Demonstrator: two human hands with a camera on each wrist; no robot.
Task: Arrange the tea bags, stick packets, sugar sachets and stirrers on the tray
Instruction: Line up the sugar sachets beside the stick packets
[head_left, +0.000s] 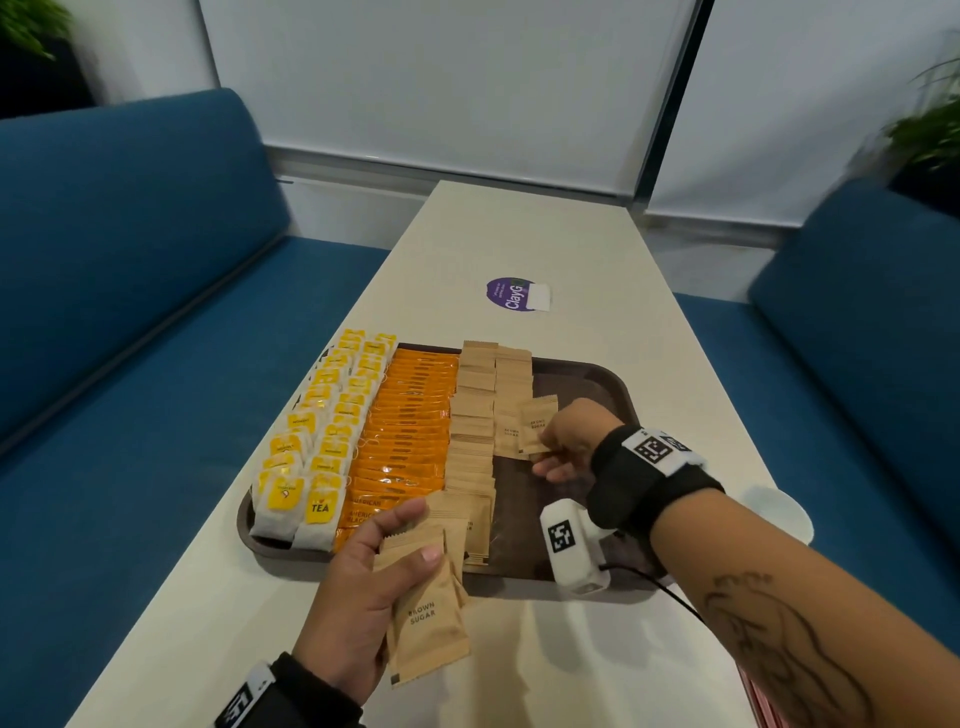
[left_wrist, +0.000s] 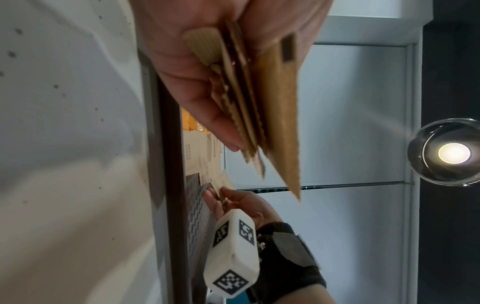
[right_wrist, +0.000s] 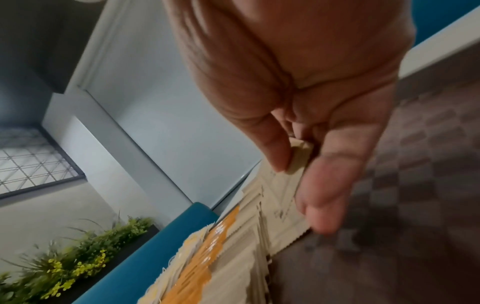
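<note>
A brown tray (head_left: 587, 379) on the table carries two rows of yellow tea bags (head_left: 322, 431), a column of orange stick packets (head_left: 408, 426) and two columns of brown sugar sachets (head_left: 475, 415). My left hand (head_left: 358, 587) grips a stack of brown sugar sachets (head_left: 426, 613) over the tray's near edge; that stack (left_wrist: 272, 107) fans out in the left wrist view. My right hand (head_left: 566, 441) pinches one brown sugar sachet (head_left: 537, 423) at the near end of the second sachet column. In the right wrist view thumb and finger hold that sachet (right_wrist: 298, 160) at its edge.
The right part of the tray floor (head_left: 524, 509) is bare. A purple round sticker (head_left: 511, 293) lies on the white table (head_left: 524, 234) beyond the tray. Blue sofas (head_left: 130, 249) flank the table. A white round object (head_left: 779, 509) lies by my right forearm.
</note>
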